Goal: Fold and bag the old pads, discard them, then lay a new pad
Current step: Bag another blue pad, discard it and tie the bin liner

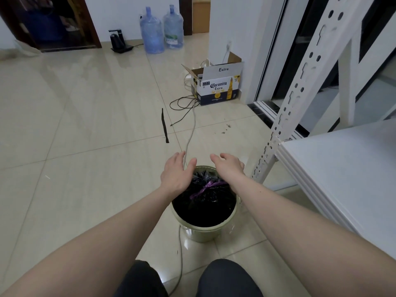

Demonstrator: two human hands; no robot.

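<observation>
A pale green bin (204, 232) stands on the tiled floor in front of my knees. Inside it sits a black plastic bag (205, 202), tied at the top with a purple string (206, 187). My left hand (176, 173) hovers over the bin's far left rim, fingers straight and spread, holding nothing. My right hand (228, 166) hovers over the far right rim, fingers relaxed, also holding nothing. No pad is in view.
A white metal shelf rack (334, 163) stands close on the right. A Coronita cardboard box (218, 86) and loose cables (184, 103) lie ahead. A black strip (165, 126) lies on the floor. Two water jugs (161, 28) stand by the far wall.
</observation>
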